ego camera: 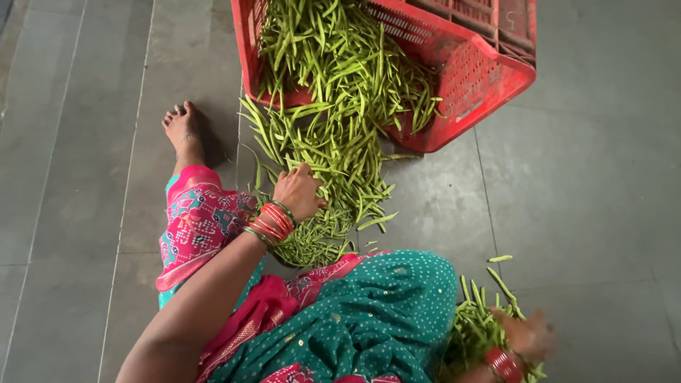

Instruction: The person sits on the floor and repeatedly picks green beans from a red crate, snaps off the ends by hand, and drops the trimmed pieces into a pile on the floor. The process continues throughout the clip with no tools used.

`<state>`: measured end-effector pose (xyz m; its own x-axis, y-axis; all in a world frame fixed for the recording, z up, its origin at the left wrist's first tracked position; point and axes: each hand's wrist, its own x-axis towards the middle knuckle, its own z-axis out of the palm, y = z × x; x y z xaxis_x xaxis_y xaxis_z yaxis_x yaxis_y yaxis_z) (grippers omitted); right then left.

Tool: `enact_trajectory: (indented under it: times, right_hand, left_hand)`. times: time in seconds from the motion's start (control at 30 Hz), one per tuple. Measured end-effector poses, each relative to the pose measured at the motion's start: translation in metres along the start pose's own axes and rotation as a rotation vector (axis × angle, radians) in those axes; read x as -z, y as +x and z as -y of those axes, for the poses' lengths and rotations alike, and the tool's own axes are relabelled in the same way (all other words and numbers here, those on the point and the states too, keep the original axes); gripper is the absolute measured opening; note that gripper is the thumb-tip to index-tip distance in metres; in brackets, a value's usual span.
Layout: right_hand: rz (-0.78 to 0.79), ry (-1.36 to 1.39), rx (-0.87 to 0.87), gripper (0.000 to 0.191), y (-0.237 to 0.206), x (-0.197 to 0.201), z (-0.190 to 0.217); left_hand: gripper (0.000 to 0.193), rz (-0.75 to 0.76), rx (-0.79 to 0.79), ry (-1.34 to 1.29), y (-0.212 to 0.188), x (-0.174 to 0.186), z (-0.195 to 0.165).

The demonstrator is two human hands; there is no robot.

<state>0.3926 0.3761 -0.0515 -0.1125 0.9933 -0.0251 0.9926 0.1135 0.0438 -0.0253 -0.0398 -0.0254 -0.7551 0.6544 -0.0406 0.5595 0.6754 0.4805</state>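
We see the left hand (298,190) resting fingers-down on the spilled green beans (333,152), loosely curled over a few, their long axes running away toward the tipped red crate (489,78). The right hand (528,333) (blurred, grip unclear) lies by a smaller bean pile (475,330).

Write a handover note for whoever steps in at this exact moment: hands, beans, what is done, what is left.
Left hand: palm down on the spilled green beans, fingers spread; no closed grip visible.
Right hand: blurred, at the smaller bean pile by the right knee; grip unclear.
Red crate: tipped on the tiled floor, beans pouring from it toward the lap.
Done: a small pile set to the right.
Left: most beans, in and before the crate.
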Motion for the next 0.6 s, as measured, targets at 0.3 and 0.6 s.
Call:
enact_trajectory:
  times: [0.3,0.6]
  right_hand:
    - [0.052,0.409,1.130,0.054,-0.031,0.019,0.288]
    - [-0.135,0.236,1.096,0.061,-0.066,0.004,0.416]
  left_hand:
    - [0.037,-0.112,0.005,-0.076,0.005,-0.004,0.012]
    - [0.031,-0.036,0.082,-0.053,-0.006,0.003,0.015]
